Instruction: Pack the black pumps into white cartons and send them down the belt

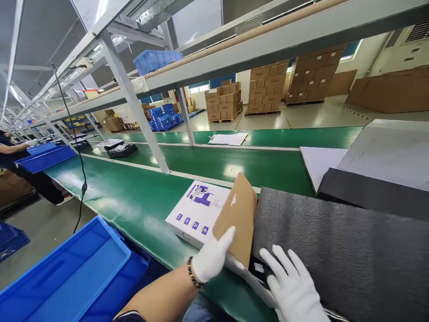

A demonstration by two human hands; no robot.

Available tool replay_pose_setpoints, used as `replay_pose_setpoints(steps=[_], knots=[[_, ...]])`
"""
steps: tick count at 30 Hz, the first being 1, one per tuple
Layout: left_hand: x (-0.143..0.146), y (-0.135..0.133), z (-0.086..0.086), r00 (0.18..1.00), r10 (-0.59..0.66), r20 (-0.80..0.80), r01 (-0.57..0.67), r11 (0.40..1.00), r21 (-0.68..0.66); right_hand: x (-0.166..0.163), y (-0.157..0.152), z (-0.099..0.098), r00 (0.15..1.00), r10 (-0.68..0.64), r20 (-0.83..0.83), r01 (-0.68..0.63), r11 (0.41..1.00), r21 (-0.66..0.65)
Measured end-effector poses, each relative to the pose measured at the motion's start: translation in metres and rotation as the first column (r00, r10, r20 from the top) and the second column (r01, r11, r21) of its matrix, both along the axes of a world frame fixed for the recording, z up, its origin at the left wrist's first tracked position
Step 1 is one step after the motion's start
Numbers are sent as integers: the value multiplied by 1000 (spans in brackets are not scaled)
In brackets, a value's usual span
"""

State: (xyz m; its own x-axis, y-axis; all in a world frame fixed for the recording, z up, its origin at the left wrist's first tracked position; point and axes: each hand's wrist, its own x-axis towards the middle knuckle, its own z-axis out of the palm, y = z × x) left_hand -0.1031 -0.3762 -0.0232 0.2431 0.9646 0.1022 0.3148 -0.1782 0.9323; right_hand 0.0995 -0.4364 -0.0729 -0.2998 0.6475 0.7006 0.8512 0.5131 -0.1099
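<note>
Both gloved: left hand [212, 258] on box flap [236, 218].

Factory line around the green belts

A blue crate [70, 273] sits at the near left, below the green conveyor belt [134, 197]. A black cable [75, 147] hangs from the grey shelf frame [134, 100], which carries a blue bin [156, 60] on top. Papers [228, 138] lie on the far belt, a black tray [121, 150] further left. Stacked cardboard cartons [266, 87] stand on pallets behind; a person [13, 154] works at far left.
</note>
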Motion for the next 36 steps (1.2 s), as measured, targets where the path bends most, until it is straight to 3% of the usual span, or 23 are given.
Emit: replay_pose_setpoints(steps=[2,4,8,10,13,15,20,24,29,32,36], knots=[[10,2,1,1000,24,2,-24,999,-33,16,5,7,990,57,125,-59,998,11],[13,2,6,999,5,-40,-7,998,-59,37,17,26,976,87,202,-86,996,-16],[11,-1,20,992,-65,-104,57,995,-80,69,59,64,916,-60,397,126,982,-142],[11,-3,25,994,-59,-95,52,995,-81,71,75,63,883,-50,466,186,950,-249],[14,-5,27,996,-27,-84,19,995,-93,64,79,41,878,-12,478,224,893,-389],[16,-6,28,996,-7,-86,-2,994,-109,57,77,30,879,-63,473,286,864,-415],[17,-6,32,992,-18,-127,2,992,-126,41,94,42,844,-158,512,414,799,-435],[19,-6,32,987,12,-163,-32,992,-120,32,95,53,850,-132,510,370,840,-398],[15,-6,22,995,-51,-89,37,988,-150,30,58,38,863,20,505,101,972,-212],[14,-5,19,996,-93,-12,91,989,-115,19,50,30,867,-39,497,145,973,-177],[23,-6,23,994,-101,32,104,986,-131,-7,59,40,897,-38,441,177,944,-279]])
